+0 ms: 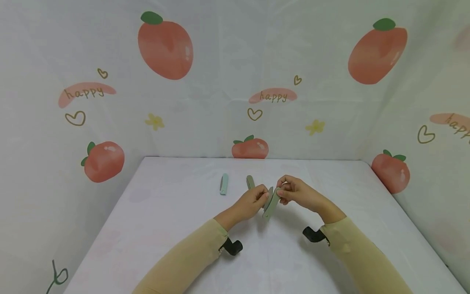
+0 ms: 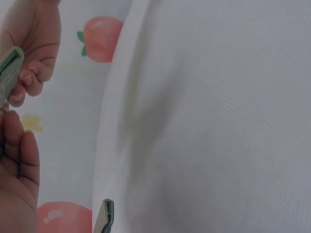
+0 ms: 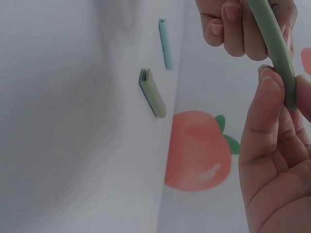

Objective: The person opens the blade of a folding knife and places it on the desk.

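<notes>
A green folding knife [image 1: 271,204] is held up above the white table [image 1: 154,228], pinched between both hands near the middle of the surface. The handle is gripped by the right hand [image 1: 299,192], thumb and curled fingers [image 3: 265,111] closed round it, while the grey blade, part way out, is nipped by the fingertips of the left hand [image 1: 253,200]. Two more folded knives are seen lying farther back: an olive one [image 1: 250,182] just behind the left hand and a pale blue one [image 1: 223,183] farther to the left, well apart from the hands.

A slip is judged the main danger here: the blade is being handled by bare fingertips, and if the grip is lost the edge could be drawn across a finger, or snapped shut on the right thumb. If both pinches are loosened together, the knife could be dropped onto the table.
</notes>
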The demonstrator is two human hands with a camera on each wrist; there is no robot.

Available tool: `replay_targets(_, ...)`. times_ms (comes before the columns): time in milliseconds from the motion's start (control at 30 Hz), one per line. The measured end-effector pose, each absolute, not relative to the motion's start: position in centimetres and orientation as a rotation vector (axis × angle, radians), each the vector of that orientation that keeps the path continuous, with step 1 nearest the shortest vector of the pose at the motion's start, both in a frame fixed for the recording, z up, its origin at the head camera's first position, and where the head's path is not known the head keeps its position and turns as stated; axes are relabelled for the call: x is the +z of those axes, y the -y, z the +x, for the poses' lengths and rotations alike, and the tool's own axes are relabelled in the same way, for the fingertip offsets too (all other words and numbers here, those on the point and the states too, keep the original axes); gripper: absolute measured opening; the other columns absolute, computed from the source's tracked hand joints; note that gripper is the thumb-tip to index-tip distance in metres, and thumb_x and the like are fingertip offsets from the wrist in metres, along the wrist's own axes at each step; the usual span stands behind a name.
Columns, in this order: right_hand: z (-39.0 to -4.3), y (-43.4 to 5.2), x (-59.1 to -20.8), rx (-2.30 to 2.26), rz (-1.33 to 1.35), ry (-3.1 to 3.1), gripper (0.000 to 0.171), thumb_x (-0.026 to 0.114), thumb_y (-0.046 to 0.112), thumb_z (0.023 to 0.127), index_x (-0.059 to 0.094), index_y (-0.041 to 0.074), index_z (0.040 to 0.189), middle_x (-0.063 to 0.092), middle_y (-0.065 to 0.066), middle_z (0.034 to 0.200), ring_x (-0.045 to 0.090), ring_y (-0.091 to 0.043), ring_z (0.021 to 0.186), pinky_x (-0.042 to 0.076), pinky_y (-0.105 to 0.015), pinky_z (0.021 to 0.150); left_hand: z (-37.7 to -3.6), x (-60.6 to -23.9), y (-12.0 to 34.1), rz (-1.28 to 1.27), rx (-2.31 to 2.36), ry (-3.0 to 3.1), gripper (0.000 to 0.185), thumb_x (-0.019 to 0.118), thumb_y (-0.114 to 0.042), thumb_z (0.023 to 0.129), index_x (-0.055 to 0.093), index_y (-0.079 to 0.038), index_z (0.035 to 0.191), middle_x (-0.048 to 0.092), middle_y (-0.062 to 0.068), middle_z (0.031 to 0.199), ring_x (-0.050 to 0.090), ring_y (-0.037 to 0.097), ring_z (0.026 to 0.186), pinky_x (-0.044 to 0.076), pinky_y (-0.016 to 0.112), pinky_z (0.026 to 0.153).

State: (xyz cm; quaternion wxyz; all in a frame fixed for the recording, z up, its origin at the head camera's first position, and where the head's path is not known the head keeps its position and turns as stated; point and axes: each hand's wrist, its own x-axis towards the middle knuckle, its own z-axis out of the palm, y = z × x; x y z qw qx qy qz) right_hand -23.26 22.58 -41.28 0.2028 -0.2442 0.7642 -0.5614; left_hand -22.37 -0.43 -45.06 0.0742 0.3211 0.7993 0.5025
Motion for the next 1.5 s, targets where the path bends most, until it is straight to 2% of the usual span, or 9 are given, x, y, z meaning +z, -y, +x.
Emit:
replay_targets(267, -23.2, -22.0, -41.1, -1.533, -0.668, -2.168, 0.023, 0.059, 0.014, 0.102, 0.047, -0.004, 0.113, 0.065, -0.013, 0.089, 0.062, -0.023, 0.080, 0.055, -0.033, 0.074, -22.3, -44.9, 0.8, 0.951, 1.443, -2.468, 0.013, 0.047, -0.020, 0.107, 0.052, -0.012, 0.100, 0.057, -0.003, 0.078, 0.052, 0.006, 0.070, 0.045, 0.024, 0.065)
replay_targets(400, -23.2, -21.7, -41.4, -1.511, -0.695, -2.158, 0.021, 0.058, 0.013, 0.102, 0.048, -0.003, 0.112, 0.065, -0.012, 0.089, 0.063, -0.025, 0.081, 0.055, -0.033, 0.074, -22.3, -44.6, 0.9, 0.904, 1.414, -2.479, 0.013, 0.050, -0.023, 0.107, 0.054, -0.012, 0.101, 0.063, -0.002, 0.079, 0.058, 0.006, 0.073, 0.048, 0.024, 0.068)
replay_targets(600, -23.2, -21.5, -41.4, -1.464, -0.697, -2.187, 0.023, 0.060, 0.012, 0.102, 0.050, -0.003, 0.115, 0.067, -0.010, 0.089, 0.063, -0.035, 0.081, 0.056, -0.035, 0.074, -22.2, -44.0, 1.0, 0.819, 1.352, -2.500, 0.015, 0.054, -0.025, 0.105, 0.058, -0.014, 0.097, 0.066, -0.003, 0.077, 0.059, 0.006, 0.071, 0.044, 0.025, 0.063)
replay_targets(733, -23.3, -21.6, -41.4, -1.432, -0.703, -2.199, 0.024, 0.060, 0.013, 0.102, 0.053, -0.004, 0.118, 0.068, -0.010, 0.091, 0.063, -0.035, 0.080, 0.056, -0.038, 0.074, -22.2, -43.8, 1.2, 0.796, 1.332, -2.498, 0.014, 0.056, -0.024, 0.104, 0.059, -0.014, 0.096, 0.066, -0.006, 0.076, 0.060, 0.007, 0.071, 0.044, 0.025, 0.063)
replay_targets(933, -23.3, -21.7, -41.6, -1.422, -0.683, -2.212, 0.022, 0.060, 0.011, 0.101, 0.055, -0.005, 0.114, 0.067, -0.013, 0.091, 0.064, -0.037, 0.082, 0.056, -0.038, 0.074, -22.6, -44.1, 1.7, 0.780, 1.333, -2.516, 0.013, 0.056, -0.023, 0.104, 0.059, -0.013, 0.096, 0.065, -0.006, 0.073, 0.061, 0.009, 0.071, 0.043, 0.026, 0.063)
replay_targets(1167, -23.0, -22.4, -41.5, -1.465, -0.638, -2.250, 0.022, 0.061, 0.010, 0.100, 0.053, -0.006, 0.114, 0.067, -0.023, 0.094, 0.065, -0.032, 0.082, 0.057, -0.035, 0.074, -22.9, -44.4, 2.7, 0.704, 1.443, -2.510, 0.013, 0.055, -0.022, 0.105, 0.057, -0.011, 0.098, 0.064, -0.003, 0.075, 0.065, 0.021, 0.079, 0.042, 0.026, 0.064)
replay_targets(1267, -22.9, -22.7, -41.7, -1.483, -0.608, -2.256, 0.022, 0.061, 0.009, 0.100, 0.052, -0.006, 0.114, 0.066, -0.026, 0.096, 0.064, -0.030, 0.082, 0.057, -0.034, 0.074, -22.9, -44.6, 3.2, 0.683, 1.521, -2.502, 0.014, 0.055, -0.021, 0.105, 0.057, -0.009, 0.099, 0.064, -0.001, 0.075, 0.065, 0.018, 0.078, 0.044, 0.026, 0.065)
replay_targets(1333, -22.9, -22.9, -41.8, -1.488, -0.602, -2.259, 0.022, 0.061, 0.009, 0.100, 0.052, -0.007, 0.114, 0.065, -0.027, 0.097, 0.064, -0.029, 0.081, 0.057, -0.034, 0.075, -23.0, -44.8, 3.4, 0.673, 1.581, -2.482, 0.013, 0.055, -0.019, 0.104, 0.057, -0.007, 0.099, 0.064, 0.000, 0.076, 0.064, 0.013, 0.077, 0.048, 0.029, 0.068)
replay_targets(1500, -22.9, -23.4, -42.0, -1.492, -0.586, -2.261, 0.023, 0.061, 0.010, 0.100, 0.051, -0.007, 0.113, 0.066, -0.028, 0.097, 0.065, -0.033, 0.082, 0.057, -0.033, 0.075, -23.4, -45.4, 4.0, 0.667, 1.784, -2.386, 0.012, 0.054, -0.010, 0.104, 0.055, -0.001, 0.097, 0.065, 0.007, 0.078, 0.062, 0.012, 0.075, 0.054, 0.046, 0.078)
